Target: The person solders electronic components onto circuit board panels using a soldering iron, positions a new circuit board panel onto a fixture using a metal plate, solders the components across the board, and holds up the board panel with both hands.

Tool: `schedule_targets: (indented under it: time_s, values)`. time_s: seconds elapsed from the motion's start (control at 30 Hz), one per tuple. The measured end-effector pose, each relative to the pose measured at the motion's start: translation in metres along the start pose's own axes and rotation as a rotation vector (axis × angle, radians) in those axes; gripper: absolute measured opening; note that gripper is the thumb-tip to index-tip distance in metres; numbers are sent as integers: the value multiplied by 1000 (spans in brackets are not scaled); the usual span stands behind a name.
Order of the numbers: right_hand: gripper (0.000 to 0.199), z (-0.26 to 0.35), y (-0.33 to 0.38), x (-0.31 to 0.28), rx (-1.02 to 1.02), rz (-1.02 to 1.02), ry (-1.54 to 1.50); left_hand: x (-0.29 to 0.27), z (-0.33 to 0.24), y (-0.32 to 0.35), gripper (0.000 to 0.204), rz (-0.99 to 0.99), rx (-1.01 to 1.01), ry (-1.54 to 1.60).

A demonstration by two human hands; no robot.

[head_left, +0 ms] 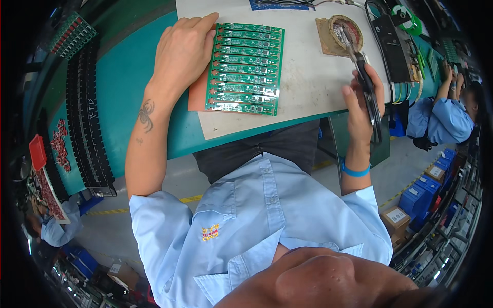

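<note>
Green circuit-board panel point(245, 69) lies flat on the mat; black soldering iron point(367, 84), seemingly, tilted.

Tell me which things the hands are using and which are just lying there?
In use:
left hand resting on the green circuit boards
right hand holding a soldering iron
tip cleaner under the iron's tip
orange mat under the boards

Lying about:
black trays
red parts
black stand
blue boxes
</note>
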State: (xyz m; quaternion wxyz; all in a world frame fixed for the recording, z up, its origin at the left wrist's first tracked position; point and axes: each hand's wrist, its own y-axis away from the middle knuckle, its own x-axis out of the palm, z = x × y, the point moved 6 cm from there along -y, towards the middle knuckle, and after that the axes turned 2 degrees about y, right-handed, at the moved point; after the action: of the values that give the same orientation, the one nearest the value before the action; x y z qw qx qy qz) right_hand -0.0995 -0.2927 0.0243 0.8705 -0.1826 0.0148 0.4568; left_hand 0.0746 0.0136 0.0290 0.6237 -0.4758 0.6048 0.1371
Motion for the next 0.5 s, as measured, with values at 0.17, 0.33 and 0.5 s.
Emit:
schedule_targets:
  time_s: [0.17,0.33,0.5]
  values:
    - [49,26,29,6,-114,199,8,-2,0,0,28,12,-21,8]
    - [46,31,39,27,-162,528,-64,-1,0,-1,28,8,-11,12]
    - [43,31,39,32,-157,531,-48,-1,-1,-1,28,-5,-3,4]
